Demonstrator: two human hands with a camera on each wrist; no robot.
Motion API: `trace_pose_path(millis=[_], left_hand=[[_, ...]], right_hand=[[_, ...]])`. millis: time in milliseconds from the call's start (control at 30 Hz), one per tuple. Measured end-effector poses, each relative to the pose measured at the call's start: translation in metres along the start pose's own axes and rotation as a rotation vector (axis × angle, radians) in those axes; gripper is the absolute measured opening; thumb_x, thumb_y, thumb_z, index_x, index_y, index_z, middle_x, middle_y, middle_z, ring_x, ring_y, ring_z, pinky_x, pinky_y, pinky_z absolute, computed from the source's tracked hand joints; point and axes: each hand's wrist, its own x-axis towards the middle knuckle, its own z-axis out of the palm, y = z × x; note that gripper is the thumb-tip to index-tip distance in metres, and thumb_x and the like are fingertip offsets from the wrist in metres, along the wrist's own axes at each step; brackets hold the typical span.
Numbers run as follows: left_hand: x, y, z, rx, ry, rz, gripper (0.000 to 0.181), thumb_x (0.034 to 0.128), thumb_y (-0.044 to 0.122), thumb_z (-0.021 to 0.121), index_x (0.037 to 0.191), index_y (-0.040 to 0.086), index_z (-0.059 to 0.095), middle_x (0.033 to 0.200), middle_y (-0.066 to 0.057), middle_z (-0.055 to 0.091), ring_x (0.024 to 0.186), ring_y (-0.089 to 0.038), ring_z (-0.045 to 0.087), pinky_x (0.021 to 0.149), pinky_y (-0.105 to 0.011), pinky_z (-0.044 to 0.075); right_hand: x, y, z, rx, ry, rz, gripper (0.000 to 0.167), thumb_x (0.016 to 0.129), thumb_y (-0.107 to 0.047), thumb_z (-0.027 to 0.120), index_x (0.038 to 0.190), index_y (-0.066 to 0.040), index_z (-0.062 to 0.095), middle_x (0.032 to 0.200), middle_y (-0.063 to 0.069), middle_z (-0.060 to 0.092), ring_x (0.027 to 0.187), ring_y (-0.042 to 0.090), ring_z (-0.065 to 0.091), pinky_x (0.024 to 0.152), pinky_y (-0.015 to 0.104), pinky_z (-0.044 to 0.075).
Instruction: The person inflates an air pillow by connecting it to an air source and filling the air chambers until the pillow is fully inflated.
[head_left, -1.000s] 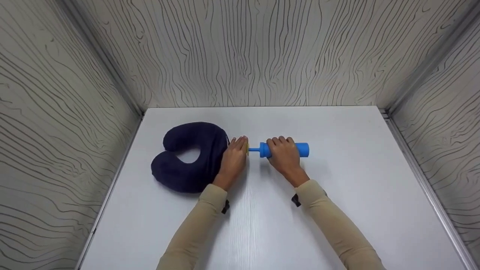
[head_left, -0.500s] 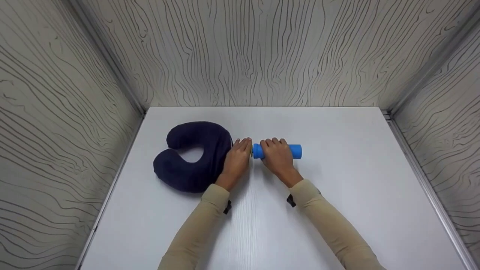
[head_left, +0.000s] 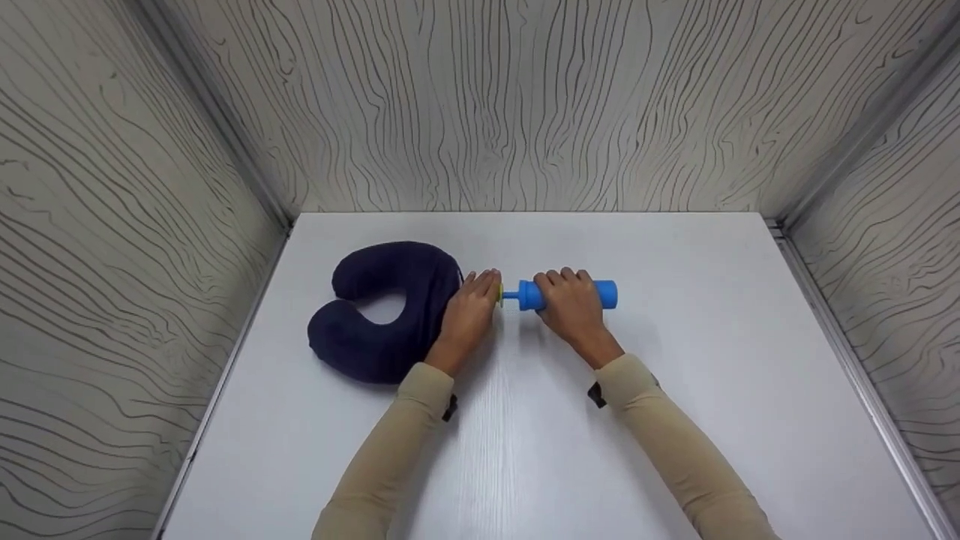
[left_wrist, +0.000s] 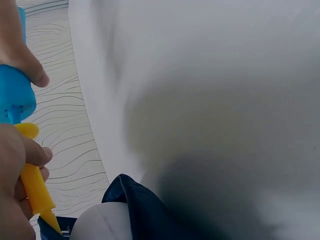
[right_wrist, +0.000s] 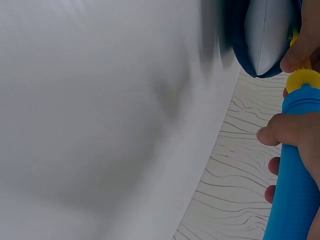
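Observation:
A navy U-shaped neck pillow (head_left: 367, 360) lies on the white table, its closed curve toward my left hand (head_left: 469, 311). That hand pinches the yellow nozzle end (left_wrist: 35, 187) of a hand pump, whose tip runs into the pillow's opened cover; a pale inner part (left_wrist: 102, 222) shows there. My right hand (head_left: 571, 304) grips the blue pump barrel (right_wrist: 292, 195), thumb and fingers wrapped around it. Between the hands a short stretch of thin blue rod (head_left: 511, 295) shows. How the tip meets the inner part is hidden.
The white table (head_left: 495, 465) runs up to wood-grain-patterned panels at the back (head_left: 480, 105) and at both sides. Dark straps sit near both sleeve cuffs.
Half a second ago the right hand had slid the barrel left, close against the left hand. Now it has drawn back right, exposing the rod. The left hand stays almost in place.

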Motion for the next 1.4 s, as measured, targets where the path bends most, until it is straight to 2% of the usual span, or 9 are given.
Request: trace_pose_path(millis=[133,400,567,900,1100,1400], left_hand=[[-0.002,-0.002,-0.001,0.017,0.015,0.017,0.047,0.0937,-0.007,0.071,0.14,0.0,0.066,0.14,-0.01,0.072,0.133,-0.02,0.068,0.12,-0.035,0.049],[-0.004,-0.003,0.001,0.001,0.038,0.041,0.046,0.093,-0.005,0.072,0.139,0.001,0.067,0.14,-0.01,0.072,0.133,-0.02,0.068,0.12,-0.035,0.049],[-0.006,-0.006,0.003,-0.001,0.022,0.041,0.047,0.0945,-0.002,0.071,0.141,0.001,0.066,0.142,-0.01,0.071,0.135,-0.02,0.066,0.122,-0.035,0.047],[-0.005,-0.008,0.002,-0.011,-0.025,0.017,0.047,0.0962,-0.003,0.07,0.143,0.001,0.064,0.145,-0.01,0.069,0.137,-0.02,0.065,0.123,-0.034,0.045],[-0.006,-0.006,0.002,-0.021,-0.034,0.009,0.047,0.0957,-0.003,0.07,0.143,0.001,0.065,0.144,-0.01,0.07,0.136,-0.02,0.066,0.122,-0.036,0.047],[-0.005,0.0,0.005,-0.014,0.075,-0.004,0.041,0.0924,-0.004,0.072,0.133,-0.001,0.071,0.132,-0.011,0.076,0.125,-0.02,0.073,0.114,-0.041,0.055]], right_hand=[[-0.008,0.013,-0.002,0.004,0.01,0.003,0.048,0.076,-0.026,0.097,0.114,-0.008,0.075,0.103,0.012,0.082,0.093,0.034,0.077,0.082,0.051,0.064],[-0.028,0.038,-0.007,0.009,0.004,0.047,0.051,0.075,-0.027,0.098,0.116,-0.009,0.074,0.105,0.012,0.082,0.096,0.035,0.077,0.086,0.053,0.064],[-0.038,0.051,-0.012,0.008,-0.03,0.082,0.05,0.077,-0.028,0.097,0.117,-0.01,0.074,0.107,0.013,0.081,0.099,0.036,0.076,0.089,0.054,0.063],[-0.052,0.074,-0.02,0.044,-0.012,0.135,0.051,0.076,-0.026,0.097,0.117,-0.008,0.075,0.108,0.016,0.081,0.102,0.039,0.075,0.093,0.059,0.062],[-0.053,0.073,-0.019,0.058,-0.009,0.147,0.051,0.076,-0.026,0.098,0.118,-0.006,0.075,0.107,0.017,0.081,0.101,0.039,0.075,0.093,0.059,0.061],[-0.045,0.053,-0.016,0.022,-0.013,0.113,0.053,0.074,-0.023,0.098,0.118,-0.005,0.074,0.108,0.016,0.08,0.103,0.038,0.076,0.093,0.057,0.061]])
